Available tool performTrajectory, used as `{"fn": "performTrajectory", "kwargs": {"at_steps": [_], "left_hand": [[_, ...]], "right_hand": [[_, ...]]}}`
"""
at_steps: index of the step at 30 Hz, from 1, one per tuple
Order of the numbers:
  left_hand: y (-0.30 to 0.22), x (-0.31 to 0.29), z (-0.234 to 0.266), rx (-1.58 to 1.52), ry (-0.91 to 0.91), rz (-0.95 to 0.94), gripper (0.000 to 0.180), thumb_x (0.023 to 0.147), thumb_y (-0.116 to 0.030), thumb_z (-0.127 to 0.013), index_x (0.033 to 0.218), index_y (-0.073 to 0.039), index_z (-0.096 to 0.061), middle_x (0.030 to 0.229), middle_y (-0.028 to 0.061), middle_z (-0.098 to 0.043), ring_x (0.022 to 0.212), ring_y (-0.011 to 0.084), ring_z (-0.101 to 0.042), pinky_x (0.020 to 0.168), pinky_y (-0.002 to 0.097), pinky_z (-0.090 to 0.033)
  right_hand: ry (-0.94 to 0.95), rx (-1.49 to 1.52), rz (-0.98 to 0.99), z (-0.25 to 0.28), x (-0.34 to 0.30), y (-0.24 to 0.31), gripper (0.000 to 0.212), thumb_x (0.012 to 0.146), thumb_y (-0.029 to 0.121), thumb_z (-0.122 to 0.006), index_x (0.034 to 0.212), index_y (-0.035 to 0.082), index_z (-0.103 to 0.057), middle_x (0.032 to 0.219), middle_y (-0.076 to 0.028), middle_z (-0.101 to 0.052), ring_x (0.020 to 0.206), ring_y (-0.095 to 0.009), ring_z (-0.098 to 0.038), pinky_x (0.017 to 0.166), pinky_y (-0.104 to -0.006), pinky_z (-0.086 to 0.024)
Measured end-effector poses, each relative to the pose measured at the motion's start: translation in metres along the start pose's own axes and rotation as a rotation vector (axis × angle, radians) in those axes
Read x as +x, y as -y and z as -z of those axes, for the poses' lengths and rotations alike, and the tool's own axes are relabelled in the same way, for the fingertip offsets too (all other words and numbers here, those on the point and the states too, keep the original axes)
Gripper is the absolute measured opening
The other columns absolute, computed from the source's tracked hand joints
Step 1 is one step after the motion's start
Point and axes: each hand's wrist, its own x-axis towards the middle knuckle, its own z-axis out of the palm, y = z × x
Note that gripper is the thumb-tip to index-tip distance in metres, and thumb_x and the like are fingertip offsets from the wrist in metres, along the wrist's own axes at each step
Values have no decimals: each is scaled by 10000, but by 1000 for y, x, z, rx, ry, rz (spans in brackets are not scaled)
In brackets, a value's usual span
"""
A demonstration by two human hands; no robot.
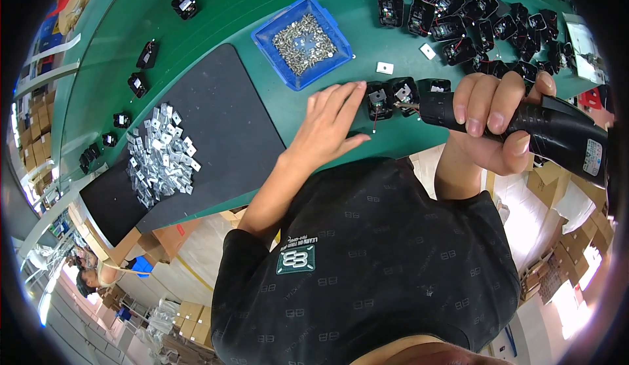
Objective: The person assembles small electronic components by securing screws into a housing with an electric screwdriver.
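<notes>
In my right hand [491, 113] is a black electric screwdriver [557, 129], my fingers wrapped round its body. Its bit points left, at a small black plastic housing [403, 91] with a metal plate inside. Beside that stands another black housing [378, 101], also with a plate in it and a thin red wire hanging out. My left hand [327, 119] has its fingers stretched out, the fingertips at this left housing's edge; whether they press on it I cannot tell. A third housing [438, 86] is partly hidden behind the screwdriver.
A blue tray [259, 40] of screws stands beyond my left hand. Metal plates [164, 152] lie heaped on a black mat [226, 116]. Loose plates [384, 68] lie near the housings. Several more housings [449, 27] crowd the far right; others [184, 5] sit along the green surface at left.
</notes>
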Motion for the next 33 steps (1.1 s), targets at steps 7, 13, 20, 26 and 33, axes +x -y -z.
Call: {"fn": "performTrajectory", "kwargs": {"at_steps": [7,13,20,26,33], "left_hand": [[2,11,-45,-9,-142,110,909,588,-238,-848,1348,-23,-397,1277,140,-498,1151,301,-472,918,409,-372],[-1,17,-34,-243,-213,39,799,579,-184,-845,1249,-34,-434,1221,140,-539,1107,326,-524,954,418,-401],[-23,22,0,-446,-193,48,802,561,-196,-857,1221,-32,-432,1160,174,-500,1085,341,-515,918,406,-441],[-24,23,-2,-470,-181,40,813,561,-202,-858,1231,-33,-431,1193,169,-510,1098,332,-517,919,400,-439],[-25,27,2,-408,-165,10,818,568,-177,-847,1262,-49,-433,1262,122,-549,1117,317,-542,940,411,-426]], "right_hand": [[-25,-35,-5,-4,-3,-1,657,889,222,-608,1402,46,-236,779,-51,-512,587,-163,-521,577,-332,-471],[-118,-78,-52,-9,-9,-2,666,869,227,-648,1385,61,-261,746,-36,-509,573,-156,-520,574,-320,-469],[-193,-97,-138,-24,-14,-8,572,826,233,-708,1239,110,-331,701,-2,-496,542,-140,-520,564,-307,-463],[-173,-101,-122,-26,-14,-6,535,824,226,-702,1199,133,-331,698,1,-493,543,-139,-521,562,-304,-463],[-160,-91,-119,-23,-16,-5,566,834,223,-693,1263,124,-335,704,-2,-498,543,-140,-519,562,-305,-461]]}}
